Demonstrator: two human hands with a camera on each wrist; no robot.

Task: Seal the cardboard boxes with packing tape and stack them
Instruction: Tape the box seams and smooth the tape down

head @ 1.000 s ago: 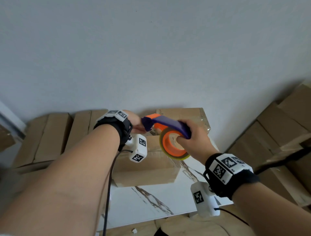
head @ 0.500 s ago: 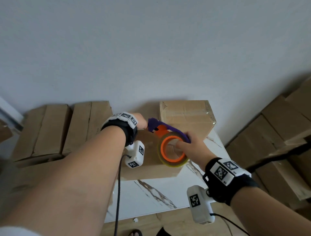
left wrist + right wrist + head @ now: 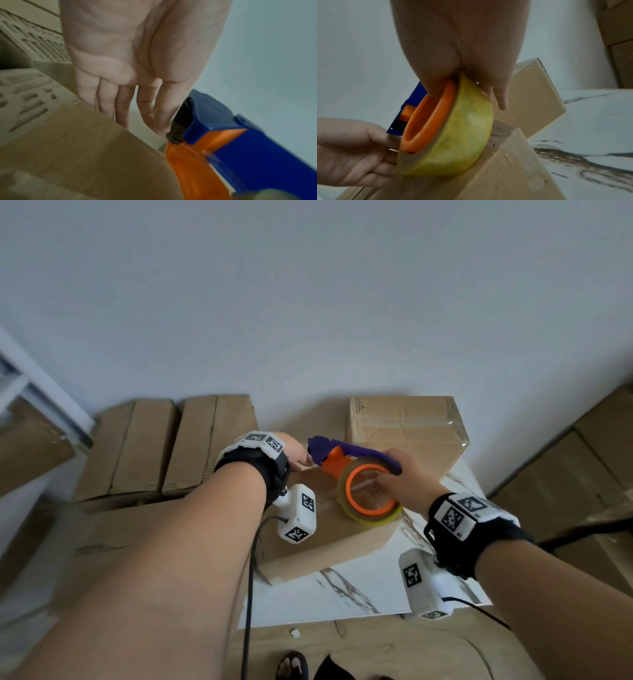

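Observation:
An open-seamed cardboard box [image 3: 325, 546] lies on the white marble table [image 3: 359, 594]. My right hand [image 3: 407, 481] grips the blue and orange tape dispenser [image 3: 346, 453], thumb inside the orange core of its yellowish roll [image 3: 462, 142]. The roll sits low over the box top [image 3: 505, 169], near its far end. My left hand [image 3: 294, 451] is at the dispenser's nose, its fingers [image 3: 123, 108] straight and reaching down past the box's far edge [image 3: 77, 148]. Whether they touch the tape end is hidden. A taped box [image 3: 404, 426] stands behind.
Cardboard boxes [image 3: 164, 446] sit left of the table against the wall, and more cardboard boxes [image 3: 582, 474] are piled on the right. Wrist-camera cables hang off both arms. The table's front edge and wooden floor [image 3: 376, 652] lie below.
The dispenser has come down from above the box to its far top end, and the left hand stayed at its nose. The head camera has tipped downward.

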